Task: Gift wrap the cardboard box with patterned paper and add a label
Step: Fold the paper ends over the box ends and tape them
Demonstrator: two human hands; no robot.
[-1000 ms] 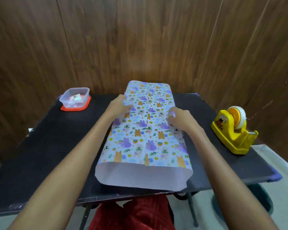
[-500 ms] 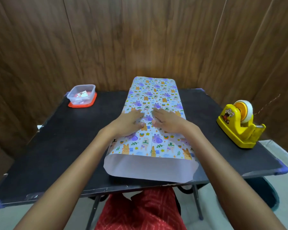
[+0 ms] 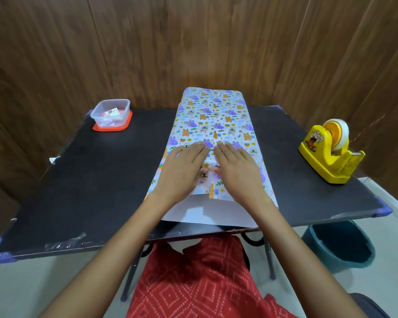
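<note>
Patterned wrapping paper (image 3: 214, 120), white with purple and orange animals, lies folded lengthwise over the box down the middle of the black table (image 3: 97, 180). The box itself is hidden under the paper. Its two flaps meet at a seam along the centre. My left hand (image 3: 184, 171) and my right hand (image 3: 236, 171) lie flat, fingers straight, pressing on the paper either side of that seam near its front end. A plain white strip of the paper (image 3: 207, 214) sticks out toward me.
A yellow tape dispenser (image 3: 329, 152) stands at the table's right edge. A clear plastic container (image 3: 110, 112) on a red lid sits at the back left with small cards inside. A teal bucket (image 3: 340, 246) stands on the floor at the right.
Both hands came from the paper's outer edges to the centre seam, folding the flaps inward, then slid nearer to me along the seam.
</note>
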